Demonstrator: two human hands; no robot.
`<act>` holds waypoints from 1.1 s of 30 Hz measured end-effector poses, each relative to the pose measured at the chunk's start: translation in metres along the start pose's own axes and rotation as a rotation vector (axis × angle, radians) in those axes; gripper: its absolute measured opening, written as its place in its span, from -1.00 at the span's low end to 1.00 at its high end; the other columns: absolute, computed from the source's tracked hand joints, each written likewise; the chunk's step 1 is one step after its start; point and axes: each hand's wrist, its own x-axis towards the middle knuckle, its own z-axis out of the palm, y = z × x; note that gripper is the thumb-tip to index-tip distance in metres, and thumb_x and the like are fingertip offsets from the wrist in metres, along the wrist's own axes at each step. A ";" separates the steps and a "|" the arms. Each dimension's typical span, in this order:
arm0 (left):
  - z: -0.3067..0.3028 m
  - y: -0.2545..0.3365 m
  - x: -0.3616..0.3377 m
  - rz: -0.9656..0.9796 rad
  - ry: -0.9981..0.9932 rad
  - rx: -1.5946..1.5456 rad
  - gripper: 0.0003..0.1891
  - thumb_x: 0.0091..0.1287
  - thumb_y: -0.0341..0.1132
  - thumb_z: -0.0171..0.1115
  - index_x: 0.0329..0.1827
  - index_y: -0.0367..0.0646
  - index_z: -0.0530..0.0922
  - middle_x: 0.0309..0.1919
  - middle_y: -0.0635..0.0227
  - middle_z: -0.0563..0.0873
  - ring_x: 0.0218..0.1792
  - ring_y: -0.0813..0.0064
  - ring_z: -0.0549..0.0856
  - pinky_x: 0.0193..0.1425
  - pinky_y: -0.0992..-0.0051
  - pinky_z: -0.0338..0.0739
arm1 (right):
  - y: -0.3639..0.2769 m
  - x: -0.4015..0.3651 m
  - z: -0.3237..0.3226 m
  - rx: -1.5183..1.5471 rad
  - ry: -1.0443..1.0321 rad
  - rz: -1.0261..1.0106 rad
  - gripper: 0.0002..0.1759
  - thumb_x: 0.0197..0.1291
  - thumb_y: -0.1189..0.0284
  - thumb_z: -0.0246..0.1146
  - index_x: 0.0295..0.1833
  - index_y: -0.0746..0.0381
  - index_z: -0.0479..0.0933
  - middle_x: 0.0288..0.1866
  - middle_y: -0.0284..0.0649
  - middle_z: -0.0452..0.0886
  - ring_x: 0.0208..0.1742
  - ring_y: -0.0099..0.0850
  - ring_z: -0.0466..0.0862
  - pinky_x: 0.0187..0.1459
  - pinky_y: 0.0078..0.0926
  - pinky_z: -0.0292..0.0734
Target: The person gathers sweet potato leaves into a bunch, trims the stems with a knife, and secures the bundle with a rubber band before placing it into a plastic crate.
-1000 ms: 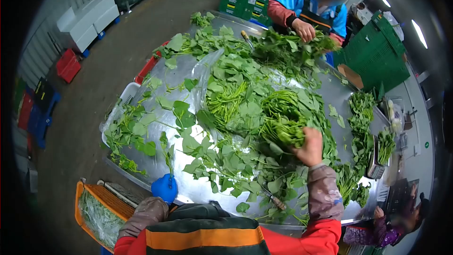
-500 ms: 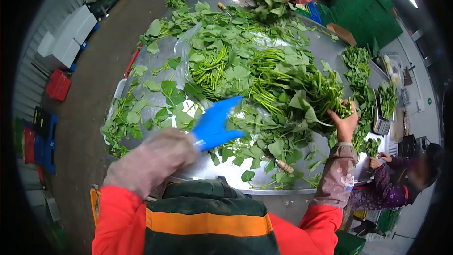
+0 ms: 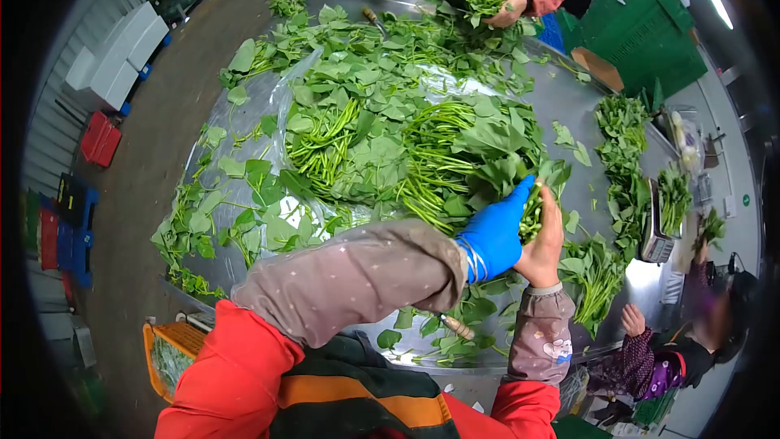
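Note:
My left hand, in a blue glove, is closed around one side of a bunch of green leafy stems. My bare right hand grips the same bunch from the other side, so the two hands nearly meet at the stems. Leaves of the bunch spread out beyond my fingertips. Piles of green stems lie on the metal table just past my hands. A wooden-handled knife lies near the front edge, its blade hidden among leaves.
Across the table a co-worker's hand holds a bunch. Another person stands at the right, near a scale with greens. A second wooden-handled tool lies at the far edge. An orange crate stands at lower left.
My left hand has swung right and closed on the bunch beside my right hand. A leafy bundle now lies right of my hands. The co-worker across has parted their hands.

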 end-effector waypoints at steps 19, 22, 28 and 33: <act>-0.024 -0.159 0.025 0.140 0.035 1.044 -0.16 0.18 0.19 0.02 0.45 0.13 -0.11 0.45 0.39 -0.05 0.44 0.23 -0.04 0.37 -0.06 -0.10 | 0.049 -0.208 -0.238 1.274 0.706 0.435 -0.48 0.14 0.21 0.09 0.16 0.30 0.39 0.10 -0.09 0.49 0.08 -0.23 0.51 0.10 -0.17 0.41; -0.026 -0.127 -0.006 0.194 0.151 0.893 -0.14 0.14 0.05 0.14 0.45 0.09 -0.10 0.44 0.27 -0.04 0.43 0.14 -0.02 0.37 -0.05 -0.08 | 0.028 -0.215 -0.234 0.949 0.988 0.579 -0.56 0.18 0.19 0.08 0.08 0.25 0.44 -0.05 -0.24 0.57 -0.11 -0.33 0.58 -0.05 -0.32 0.46; -0.093 -0.152 -0.181 0.161 0.330 0.605 -0.29 0.10 -0.20 0.22 0.35 -0.05 0.17 0.29 0.11 0.26 0.28 0.08 0.27 0.30 0.22 0.19 | -0.056 -0.129 -0.146 1.194 0.353 0.530 -0.36 -0.08 0.25 0.28 0.12 0.35 0.35 0.01 -0.08 0.50 -0.01 -0.29 0.53 -0.01 -0.30 0.46; -0.175 -0.215 -0.328 -0.360 0.714 0.112 -0.62 0.16 -0.41 0.19 0.09 -0.19 0.46 -0.08 0.23 0.63 -0.13 0.45 0.62 -0.01 0.52 0.49 | -0.179 0.021 -0.073 1.057 -0.818 0.185 -0.14 -0.31 0.30 0.45 0.15 0.44 0.27 0.07 0.05 0.44 0.08 -0.25 0.48 0.02 -0.28 0.46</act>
